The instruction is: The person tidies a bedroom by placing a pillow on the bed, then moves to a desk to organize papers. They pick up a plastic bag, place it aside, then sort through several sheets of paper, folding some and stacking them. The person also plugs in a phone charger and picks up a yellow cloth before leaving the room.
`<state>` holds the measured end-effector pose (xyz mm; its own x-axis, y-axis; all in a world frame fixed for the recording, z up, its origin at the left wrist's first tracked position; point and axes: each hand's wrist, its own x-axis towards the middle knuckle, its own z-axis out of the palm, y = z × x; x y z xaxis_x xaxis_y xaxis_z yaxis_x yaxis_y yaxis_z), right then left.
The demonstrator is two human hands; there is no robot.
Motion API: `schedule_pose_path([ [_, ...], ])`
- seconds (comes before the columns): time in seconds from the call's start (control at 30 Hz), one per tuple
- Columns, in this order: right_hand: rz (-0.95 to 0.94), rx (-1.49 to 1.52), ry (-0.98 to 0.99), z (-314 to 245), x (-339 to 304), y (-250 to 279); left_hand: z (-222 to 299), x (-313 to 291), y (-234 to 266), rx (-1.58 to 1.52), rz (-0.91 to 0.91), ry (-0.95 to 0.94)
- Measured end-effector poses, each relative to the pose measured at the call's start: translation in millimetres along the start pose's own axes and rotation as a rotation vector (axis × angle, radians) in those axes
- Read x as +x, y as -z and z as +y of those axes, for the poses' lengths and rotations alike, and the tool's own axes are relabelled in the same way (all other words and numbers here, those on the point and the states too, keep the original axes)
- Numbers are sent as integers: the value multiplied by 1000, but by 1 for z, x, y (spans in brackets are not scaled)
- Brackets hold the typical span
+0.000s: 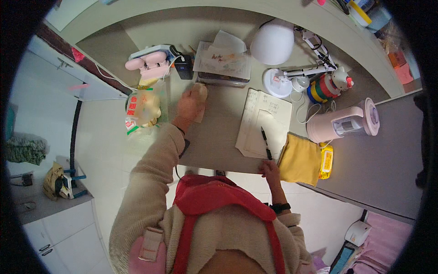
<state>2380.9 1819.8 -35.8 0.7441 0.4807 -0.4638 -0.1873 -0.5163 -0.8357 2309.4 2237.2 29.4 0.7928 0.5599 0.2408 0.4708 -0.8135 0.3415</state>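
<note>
My left hand [189, 106] is closed on a pale beige, cloth-like piece [200, 114] that lies on the left part of the desk; my fingers hide some of it. Beside that hand, to the left, a clear plastic bag [147, 108] with pale yellowish contents sits at the desk's edge. My right hand [271, 172] rests at the front edge of the desk, fingers loosely apart and nothing visible in them. Just right of it lies a folded yellow cloth [300, 159]. An open notebook [269, 119] with handwriting is ahead of it, a black pen [266, 143] lying across the page.
At the back stand a pink case [154, 65], a black charger-like box [184, 67], a lidded container [222, 78] topped with papers, and a white desk lamp [273, 42]. Stacked colored rings [325, 87], a pink blender [335, 122] and a yellow packet [326, 160] are at right.
</note>
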Motion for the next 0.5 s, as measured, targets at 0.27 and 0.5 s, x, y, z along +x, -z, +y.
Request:
schedule_pose_path([
  [0.27,-13,-40,-38,-17,-1,0,-32,-33,-55,110,-111,22],
  [0.5,14,-50,2,-12,-1,-2,-7,-11,22,-420,337,28],
])
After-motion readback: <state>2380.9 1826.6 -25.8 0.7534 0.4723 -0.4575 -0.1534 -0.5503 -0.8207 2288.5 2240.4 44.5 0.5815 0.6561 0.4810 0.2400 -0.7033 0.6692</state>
